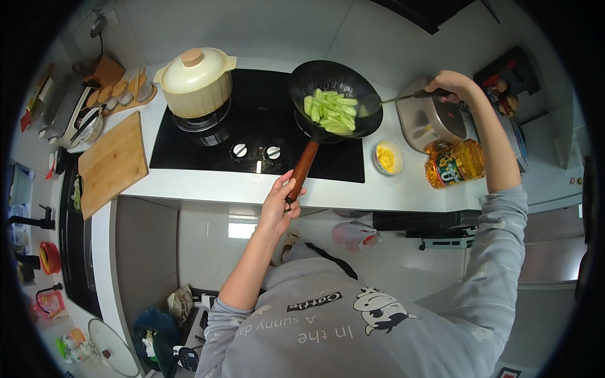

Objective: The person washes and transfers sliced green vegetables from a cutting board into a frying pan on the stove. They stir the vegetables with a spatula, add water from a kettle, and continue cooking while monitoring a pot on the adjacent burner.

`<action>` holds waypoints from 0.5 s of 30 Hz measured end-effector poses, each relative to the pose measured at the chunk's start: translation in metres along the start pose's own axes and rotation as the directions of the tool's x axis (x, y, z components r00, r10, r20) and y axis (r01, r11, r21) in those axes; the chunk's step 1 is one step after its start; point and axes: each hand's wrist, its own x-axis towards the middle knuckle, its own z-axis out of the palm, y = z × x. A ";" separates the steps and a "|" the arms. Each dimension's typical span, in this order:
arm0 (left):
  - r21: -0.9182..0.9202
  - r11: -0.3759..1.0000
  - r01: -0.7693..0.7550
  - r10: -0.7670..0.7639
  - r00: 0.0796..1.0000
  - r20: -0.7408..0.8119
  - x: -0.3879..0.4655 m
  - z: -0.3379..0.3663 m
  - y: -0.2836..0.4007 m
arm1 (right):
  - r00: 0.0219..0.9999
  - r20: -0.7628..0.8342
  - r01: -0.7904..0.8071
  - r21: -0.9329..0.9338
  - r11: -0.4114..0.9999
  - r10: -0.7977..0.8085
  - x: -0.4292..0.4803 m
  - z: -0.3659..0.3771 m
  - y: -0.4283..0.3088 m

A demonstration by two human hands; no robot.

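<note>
My left hand is closed around the wooden handle of a black wok, which sits tilted over the right burner of the hob. Pale green sliced vegetable pieces lie heaped in the wok. In my right hand is the dark handle of a spatula, its blade inside the wok at the right of the pieces. A small glass bowl holding yellow food, apparently scrambled egg, stands on the counter to the right of the hob.
A lidded cream pot stands on the left burner. An oil bottle and a rice cooker are at the right. At left, a wooden cutting board overhangs the sink. Lidded jars stand behind it.
</note>
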 end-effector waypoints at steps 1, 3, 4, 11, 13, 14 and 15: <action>0.007 1.000 0.000 0.000 1.000 -0.006 0.000 0.001 0.001 | 1.000 0.026 0.002 0.054 0.999 -0.003 0.009 0.011 -0.002; 0.022 1.000 0.008 -0.008 1.000 -0.012 0.001 0.002 0.001 | 0.990 0.070 0.118 0.095 0.988 -0.125 0.036 0.035 0.000; 0.024 1.000 0.006 -0.006 1.000 0.000 0.001 0.000 0.002 | 0.989 0.033 0.138 0.084 0.987 -0.141 0.040 0.042 -0.011; 0.029 1.000 0.009 -0.010 1.000 0.016 0.000 -0.005 0.006 | 0.956 -0.126 0.226 -0.256 0.940 -0.265 0.045 0.027 -0.035; 0.023 1.000 0.016 -0.017 1.000 0.010 0.001 -0.003 0.005 | 0.886 -0.127 0.400 -0.276 0.874 -0.446 0.049 0.046 -0.042; 0.018 1.000 0.023 -0.023 1.000 0.002 0.002 0.000 0.005 | 0.840 -0.127 0.477 -0.287 0.831 -0.527 0.049 0.055 -0.046; 0.007 1.000 0.020 -0.020 1.000 -0.019 0.001 0.000 0.006 | 0.829 -0.088 0.499 -0.332 0.800 -0.553 0.031 0.064 -0.067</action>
